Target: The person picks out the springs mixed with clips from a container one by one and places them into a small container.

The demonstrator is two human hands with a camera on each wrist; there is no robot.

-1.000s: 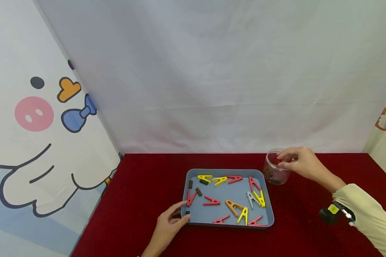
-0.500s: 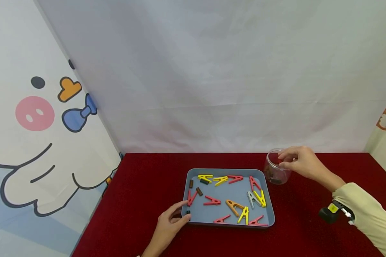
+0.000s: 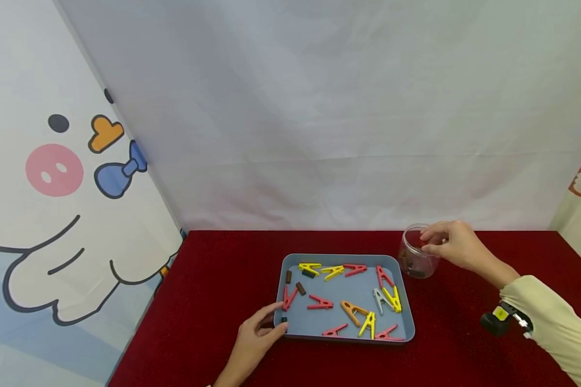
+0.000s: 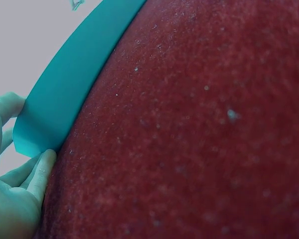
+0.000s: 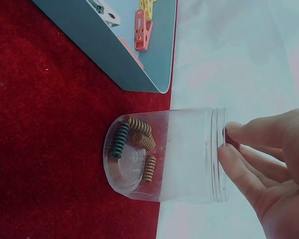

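Note:
My right hand (image 3: 457,248) is at the mouth of a clear plastic jar (image 3: 423,267), thumb and fingertips pinching a small reddish coil spring (image 5: 232,141). Fingers partly hide that spring. Inside the jar lie several brown springs (image 5: 149,168) and a dark green spring (image 5: 119,141). My left hand (image 3: 253,339) holds the near left corner of a blue-grey tray (image 3: 314,321), its thumb low at the corner and other fingers along the side. In the tray are brown springs (image 3: 300,288), dark springs (image 3: 308,273) and several clothespins (image 3: 353,312) in red, yellow, orange and grey.
A dark red cloth (image 3: 222,279) covers the table, with the jar standing just right of the tray. Behind the table hangs a pale curtain (image 3: 344,134). On the left is a cartoon-printed panel (image 3: 53,226).
Both hands, the jar and the tray keep nearly the same places. Only a slight shift of the head view shows.

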